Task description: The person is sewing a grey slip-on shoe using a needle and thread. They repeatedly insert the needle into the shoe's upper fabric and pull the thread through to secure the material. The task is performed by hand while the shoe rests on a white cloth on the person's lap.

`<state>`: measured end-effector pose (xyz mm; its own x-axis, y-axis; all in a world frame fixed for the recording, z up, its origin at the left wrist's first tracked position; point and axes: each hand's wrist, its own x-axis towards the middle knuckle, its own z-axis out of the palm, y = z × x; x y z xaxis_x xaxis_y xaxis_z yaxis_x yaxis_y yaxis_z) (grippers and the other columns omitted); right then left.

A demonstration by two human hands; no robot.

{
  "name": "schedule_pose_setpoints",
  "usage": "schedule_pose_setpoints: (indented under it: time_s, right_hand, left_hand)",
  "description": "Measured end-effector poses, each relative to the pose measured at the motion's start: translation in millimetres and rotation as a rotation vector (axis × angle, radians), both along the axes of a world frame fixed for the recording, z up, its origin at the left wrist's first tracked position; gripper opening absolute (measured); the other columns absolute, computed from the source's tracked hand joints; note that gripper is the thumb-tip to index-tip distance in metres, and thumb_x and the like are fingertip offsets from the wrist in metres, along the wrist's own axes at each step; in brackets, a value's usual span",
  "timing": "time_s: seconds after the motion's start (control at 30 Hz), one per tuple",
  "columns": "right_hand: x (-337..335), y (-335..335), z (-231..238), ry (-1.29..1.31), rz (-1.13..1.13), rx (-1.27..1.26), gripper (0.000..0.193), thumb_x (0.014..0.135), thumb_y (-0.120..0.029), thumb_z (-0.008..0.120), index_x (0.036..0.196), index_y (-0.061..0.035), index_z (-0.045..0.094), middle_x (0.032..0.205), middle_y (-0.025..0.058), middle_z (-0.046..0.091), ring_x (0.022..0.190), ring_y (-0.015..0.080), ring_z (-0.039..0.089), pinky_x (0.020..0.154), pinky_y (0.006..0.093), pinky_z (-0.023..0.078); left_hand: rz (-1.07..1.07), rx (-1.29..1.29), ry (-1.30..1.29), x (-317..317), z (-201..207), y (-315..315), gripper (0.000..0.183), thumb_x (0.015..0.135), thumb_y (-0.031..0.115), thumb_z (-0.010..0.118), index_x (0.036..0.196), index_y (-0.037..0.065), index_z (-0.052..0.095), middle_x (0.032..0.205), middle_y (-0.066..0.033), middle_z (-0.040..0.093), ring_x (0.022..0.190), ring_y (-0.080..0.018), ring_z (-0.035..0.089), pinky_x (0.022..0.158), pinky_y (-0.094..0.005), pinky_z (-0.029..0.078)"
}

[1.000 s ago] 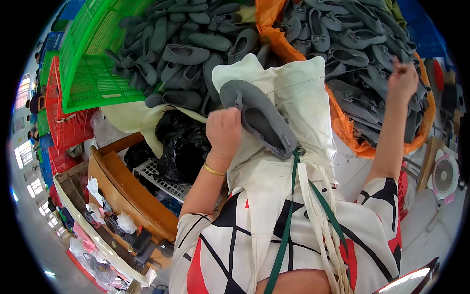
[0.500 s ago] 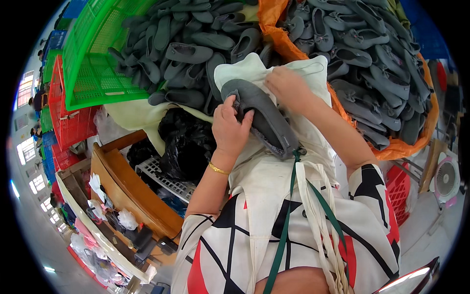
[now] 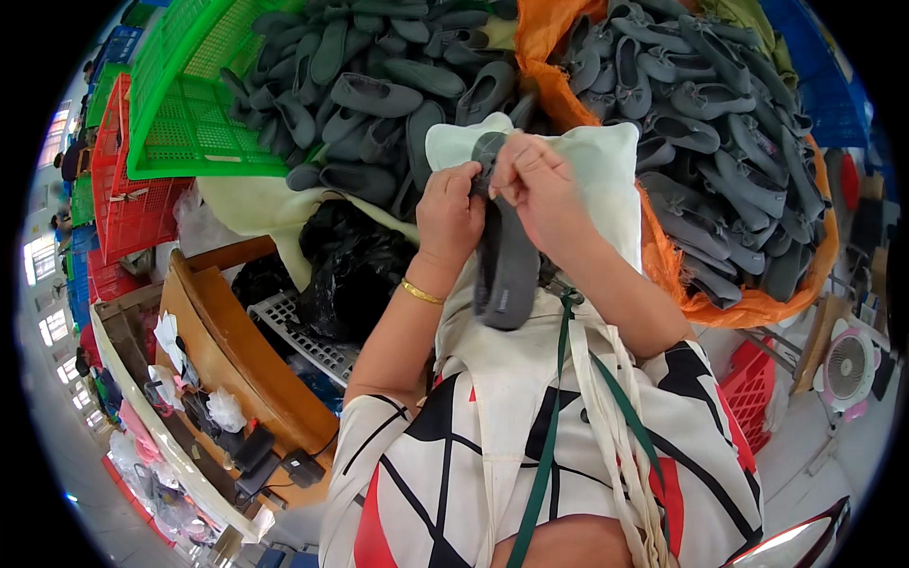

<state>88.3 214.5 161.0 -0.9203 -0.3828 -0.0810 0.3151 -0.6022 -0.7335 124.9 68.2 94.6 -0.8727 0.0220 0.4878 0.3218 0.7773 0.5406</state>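
A dark grey slip-on shoe (image 3: 507, 270) hangs in front of me, its heel end toward my body and its toe end away. My left hand (image 3: 451, 213) grips its far end from the left side, thumb and fingers pressed together on it. At the same end, my right hand (image 3: 542, 185) is pinched close to the shoe's upper; the fingertips are closed, and what lies between them is too small to make out. Beneath both hands a pale cloth (image 3: 606, 156) covers my lap.
A green plastic crate (image 3: 194, 137) with many grey shoes (image 3: 374, 95) stands at the far left. On the far right, an orange sack (image 3: 819, 270) holds more shoes. A black plastic bag (image 3: 355, 270), a wooden desk (image 3: 241, 364) and a small fan (image 3: 850, 364) flank me.
The shoe has turned more upright, its heel end swinging left. My right hand has come from the cloth to the shoe's far end, beside my left hand.
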Motion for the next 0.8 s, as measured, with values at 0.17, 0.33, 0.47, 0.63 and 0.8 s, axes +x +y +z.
schedule_pose_setpoints:
  time_s: [0.17,0.33,0.47,0.63,0.8]
  right_hand:
    - [3.6,22.1,6.2,-0.002,-0.188,-0.028,0.031,0.107,-0.024,0.047,0.082,-0.0062,0.052,0.077,0.0003,0.051,0.069,0.01,0.045,0.069,0.025,0.043]
    - [49.4,40.5,-1.2,0.032,-0.214,0.235,0.03,0.107,-0.022,0.045,0.082,-0.0063,0.05,0.076,0.0011,0.047,0.069,0.0118,0.044,0.075,0.0287,0.042]
    - [91.1,54.4,11.6,0.107,-0.129,0.482,0.03,0.107,-0.021,0.045,0.083,-0.0046,0.052,0.076,-0.0004,0.048,0.07,0.0101,0.044,0.069,0.026,0.04]
    - [80.9,91.4,-17.3,0.514,-0.211,0.914,0.021,0.102,-0.018,0.055,0.088,-0.0021,0.061,0.079,0.0113,0.058,0.076,0.022,0.059,0.071,0.0305,0.047]
    - [57.9,133.7,0.2,0.893,-0.481,1.363,0.013,0.084,-0.011,0.073,0.096,-0.0075,0.07,0.08,0.0081,0.061,0.081,0.0274,0.062,0.067,0.0371,0.05]
  left_hand:
    - [-0.217,-0.109,0.06,-28.2,15.7,-1.0,0.043,0.071,0.0,0.07,0.112,0.009,0.062,0.096,-0.0068,0.068,0.088,-0.0278,0.065,0.07,-0.0371,0.055]
    - [-0.419,-0.184,0.035,-28.0,6.4,17.2,0.037,0.072,0.002,0.067,0.108,0.009,0.063,0.09,-0.0061,0.066,0.086,-0.0262,0.064,0.068,-0.0366,0.055]
    - [-0.52,-0.018,-0.107,0.3,-16.8,40.7,0.033,0.073,0.002,0.066,0.104,0.011,0.065,0.088,-0.0072,0.065,0.084,-0.028,0.064,0.066,-0.037,0.054]
    - [-0.59,-0.014,-0.484,12.7,-30.2,48.9,0.03,0.072,0.002,0.066,0.101,0.01,0.068,0.093,-0.0086,0.065,0.095,-0.0304,0.062,0.079,-0.0404,0.052]
    - [-0.478,0.241,-0.4,-2.0,6.2,51.5,0.019,0.076,0.012,0.068,0.094,0.007,0.073,0.095,-0.0105,0.068,0.092,-0.03,0.062,0.079,-0.0354,0.05]
